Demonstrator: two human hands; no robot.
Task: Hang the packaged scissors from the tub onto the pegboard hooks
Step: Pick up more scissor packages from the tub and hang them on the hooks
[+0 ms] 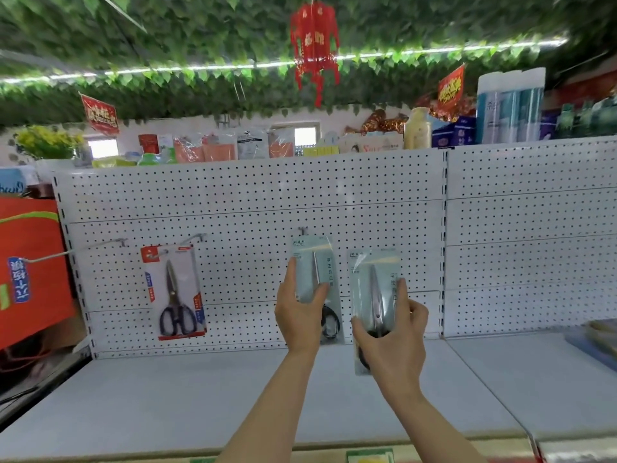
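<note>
Against the pegboard (253, 195) the left hand (298, 312) pinched a pale scissors pack (312, 262) just under its hook (303, 230); the right hand (392, 342) gripped another pack (374, 282) clear of any hook; a missed hang-hole might have dropped either.

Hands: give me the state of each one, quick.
Left hand: closed on the pale packaged scissors at the pegboard hook.
Right hand: closed on a second pale scissors pack, held off the board.
</note>
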